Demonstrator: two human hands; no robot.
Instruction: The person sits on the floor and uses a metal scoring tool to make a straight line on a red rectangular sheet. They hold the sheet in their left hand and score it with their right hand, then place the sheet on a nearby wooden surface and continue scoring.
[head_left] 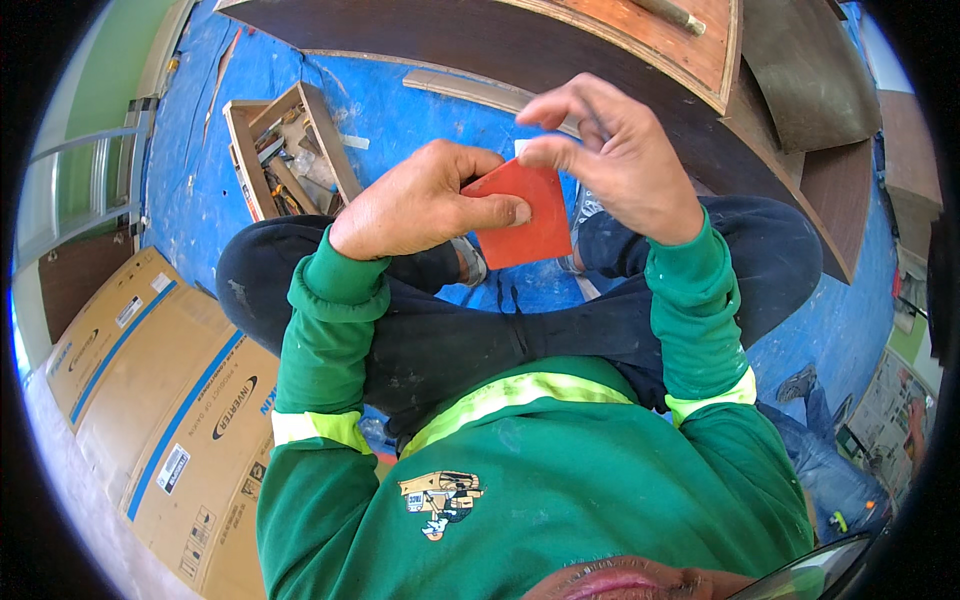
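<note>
We hold the red square [522, 218] above our crossed legs, over the blue floor sheet [420, 120]: left hand [425, 200] clamped on its edge, thumb flat; right hand [620, 160] pinching its top corner. Best keep the left thumb firm and work the corner gently.

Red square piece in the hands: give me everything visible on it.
The red piece is a thin, flat, roughly square sheet with a matte, plain surface, looking like stiff paper or plastic. It is held tilted above the person's crossed legs. The left hand grips its left edge, thumb pressed across the face. The right hand pinches at its top edge, where a small white bit shows. Its back is hidden.
</note>
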